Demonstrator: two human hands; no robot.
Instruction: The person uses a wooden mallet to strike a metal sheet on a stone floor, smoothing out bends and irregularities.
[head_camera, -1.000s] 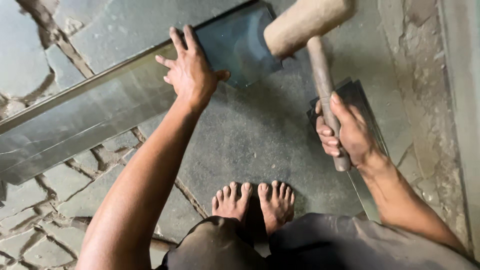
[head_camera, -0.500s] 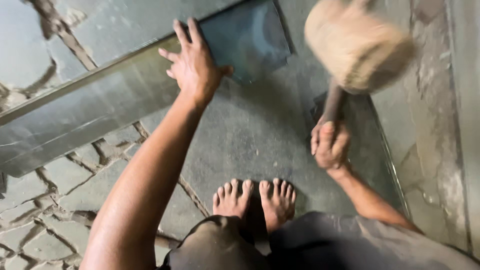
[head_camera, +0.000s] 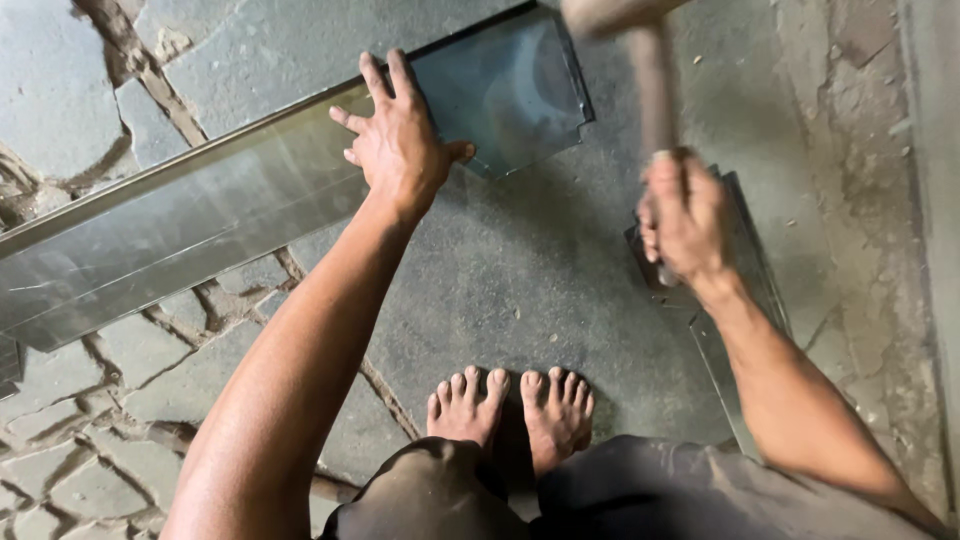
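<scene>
My left hand (head_camera: 400, 150) lies flat, fingers spread, on a long folded strip of grey sheet metal (head_camera: 180, 230) that runs from the left edge to the upper middle of the stone floor. My right hand (head_camera: 685, 215) grips the wooden handle of a mallet (head_camera: 650, 85). The handle points up and away, and its pale wooden head is cut off by the top edge of the view, above the right end of the strip. Below my right hand lies a second, smaller metal sheet (head_camera: 750, 300).
My two bare feet (head_camera: 510, 405) stand together on a large grey stone slab (head_camera: 540, 290). Cracked paving stones with dirt joints (head_camera: 90, 430) fill the lower left. A rough concrete band (head_camera: 860, 180) runs down the right side.
The mallet head rose off the strip's right end, swung up towards the camera, and now points away again near the top edge. My left hand has stayed pressed on the strip.
</scene>
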